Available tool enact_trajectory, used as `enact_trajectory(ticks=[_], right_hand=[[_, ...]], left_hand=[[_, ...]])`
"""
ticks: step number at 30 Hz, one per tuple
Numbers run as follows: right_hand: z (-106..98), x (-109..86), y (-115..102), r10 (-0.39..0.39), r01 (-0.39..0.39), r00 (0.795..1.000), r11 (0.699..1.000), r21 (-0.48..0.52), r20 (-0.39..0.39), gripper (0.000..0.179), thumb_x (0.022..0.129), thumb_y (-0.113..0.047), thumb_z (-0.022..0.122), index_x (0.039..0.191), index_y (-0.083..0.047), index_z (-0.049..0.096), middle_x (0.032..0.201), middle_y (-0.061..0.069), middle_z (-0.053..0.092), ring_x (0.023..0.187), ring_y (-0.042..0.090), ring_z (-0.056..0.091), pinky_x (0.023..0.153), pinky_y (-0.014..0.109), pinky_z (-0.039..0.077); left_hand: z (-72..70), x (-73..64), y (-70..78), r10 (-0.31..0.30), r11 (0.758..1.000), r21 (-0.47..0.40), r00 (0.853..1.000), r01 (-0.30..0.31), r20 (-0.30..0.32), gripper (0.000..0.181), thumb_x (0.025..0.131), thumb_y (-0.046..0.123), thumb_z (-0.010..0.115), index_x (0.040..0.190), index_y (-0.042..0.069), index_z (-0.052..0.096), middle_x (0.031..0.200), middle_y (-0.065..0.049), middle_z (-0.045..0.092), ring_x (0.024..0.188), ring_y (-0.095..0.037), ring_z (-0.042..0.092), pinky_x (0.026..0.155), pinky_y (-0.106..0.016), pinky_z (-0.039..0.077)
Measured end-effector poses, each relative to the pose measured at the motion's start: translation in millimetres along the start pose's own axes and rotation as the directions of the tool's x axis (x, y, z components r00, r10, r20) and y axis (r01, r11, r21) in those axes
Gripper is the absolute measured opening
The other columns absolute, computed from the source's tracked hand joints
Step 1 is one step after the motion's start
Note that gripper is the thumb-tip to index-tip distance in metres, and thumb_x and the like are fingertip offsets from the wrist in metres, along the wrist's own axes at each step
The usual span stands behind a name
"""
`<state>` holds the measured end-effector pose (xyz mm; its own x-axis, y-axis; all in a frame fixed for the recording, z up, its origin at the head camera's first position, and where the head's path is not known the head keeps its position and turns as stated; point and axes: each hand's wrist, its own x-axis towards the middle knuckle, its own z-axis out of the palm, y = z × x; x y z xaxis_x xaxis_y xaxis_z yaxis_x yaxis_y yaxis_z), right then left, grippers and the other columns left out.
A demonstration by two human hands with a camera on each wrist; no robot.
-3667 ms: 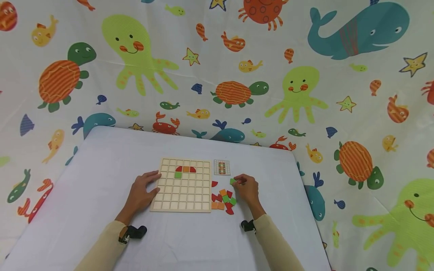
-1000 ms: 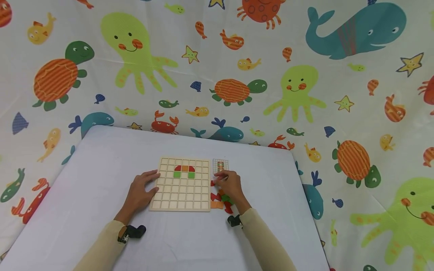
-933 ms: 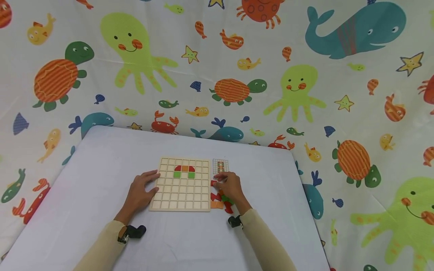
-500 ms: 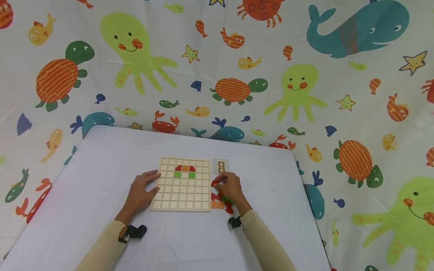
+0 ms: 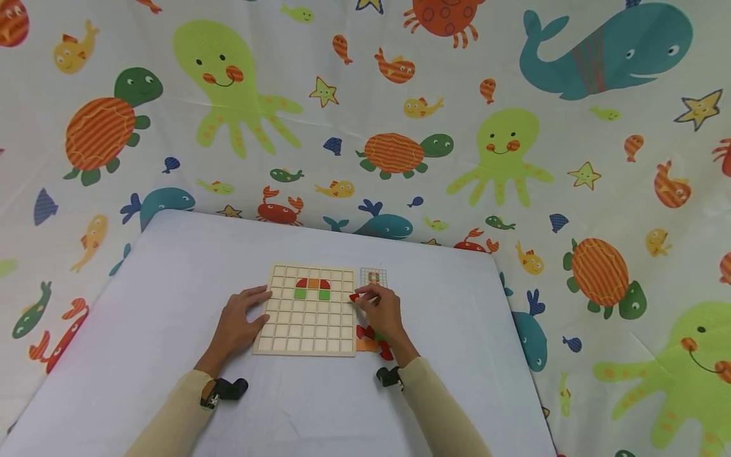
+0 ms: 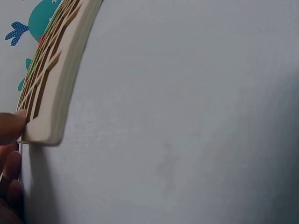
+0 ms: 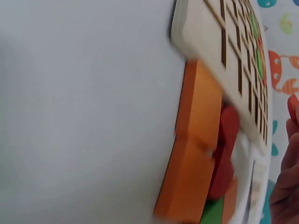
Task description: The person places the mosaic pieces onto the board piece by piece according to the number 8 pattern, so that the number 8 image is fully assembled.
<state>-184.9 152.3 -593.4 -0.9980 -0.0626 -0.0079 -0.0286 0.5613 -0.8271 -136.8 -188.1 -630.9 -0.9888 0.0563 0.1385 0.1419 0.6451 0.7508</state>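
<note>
My right hand pinches a red curved-edge tile between thumb and fingertips, over the right edge of the wooden grid board. In the right wrist view, this red tile shows at the fingertips by the right border. My left hand rests against the board's left edge, thumb and fingers spread apart; in the left wrist view, the thumb lies on the board's rim. On the board, an orange square sits between two red curved tiles, with a green square under each red one.
Loose red, green and orange tiles lie right of the board, partly hidden under my right hand. A small pattern card with a printed grid lies above them. Behind the white table hangs a sea-animal cloth.
A second green square now sits on the board. My right hand has since picked up a red tile from beside the board and moved it up and left. The left hand stays put.
</note>
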Motion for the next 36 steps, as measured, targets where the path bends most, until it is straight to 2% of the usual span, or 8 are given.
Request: enact_trajectory(ticks=[7,14,19,27,36], right_hand=[[28,0.1,-22,-0.035,0.033,0.999,0.998,0.058,0.03,0.016,0.098,-0.02,0.077,0.114,-0.02,0.08,0.094,0.001,0.075,0.074,0.013,0.058,0.065,0.025,0.051],[56,1.4,-35,-0.066,0.062,0.996,0.996,0.058,0.061,0.011,0.094,-0.019,0.082,0.105,-0.017,0.081,0.086,0.003,0.079,0.069,0.006,0.065,0.059,0.023,0.051],[73,2.3,-46,-0.024,0.022,0.997,0.999,0.026,0.077,0.01,0.091,-0.02,0.085,0.101,-0.019,0.083,0.082,0.0,0.08,0.069,0.003,0.067,0.055,0.022,0.049],[91,4.5,-57,0.046,-0.041,0.995,0.997,-0.063,0.086,0.009,0.089,-0.025,0.087,0.098,-0.023,0.084,0.075,-0.008,0.078,0.071,0.001,0.064,0.062,0.024,0.047],[100,2.4,-63,0.051,-0.045,0.997,0.991,-0.122,0.052,0.005,0.09,-0.023,0.086,0.095,-0.021,0.084,0.072,-0.01,0.074,0.069,0.0,0.06,0.059,0.024,0.045]], left_hand=[[0.3,-0.6,0.7,0.004,1.0,-0.004,1.0,-0.004,-0.008,0.053,0.092,0.002,0.075,0.143,0.0,0.064,0.156,-0.022,0.055,0.136,-0.046,0.049,0.111,-0.064,0.038],[2.1,-1.1,-1.7,0.012,1.0,0.001,1.0,-0.012,-0.022,0.053,0.09,0.001,0.077,0.142,0.001,0.065,0.155,-0.021,0.056,0.137,-0.045,0.05,0.11,-0.063,0.038],[2.7,-1.5,-2.1,0.022,1.0,0.003,0.999,-0.022,-0.028,0.053,0.09,0.001,0.077,0.142,0.001,0.065,0.155,-0.021,0.057,0.134,-0.045,0.051,0.108,-0.062,0.039],[1.5,-2.0,1.8,0.012,1.0,0.0,1.0,-0.012,-0.015,0.053,0.091,0.0,0.077,0.143,0.002,0.065,0.156,-0.021,0.056,0.136,-0.045,0.05,0.11,-0.063,0.039],[2.5,-2.7,1.5,0.018,1.0,0.003,1.0,-0.018,-0.021,0.053,0.091,0.0,0.077,0.142,0.002,0.065,0.155,-0.02,0.057,0.135,-0.045,0.051,0.11,-0.063,0.039]])
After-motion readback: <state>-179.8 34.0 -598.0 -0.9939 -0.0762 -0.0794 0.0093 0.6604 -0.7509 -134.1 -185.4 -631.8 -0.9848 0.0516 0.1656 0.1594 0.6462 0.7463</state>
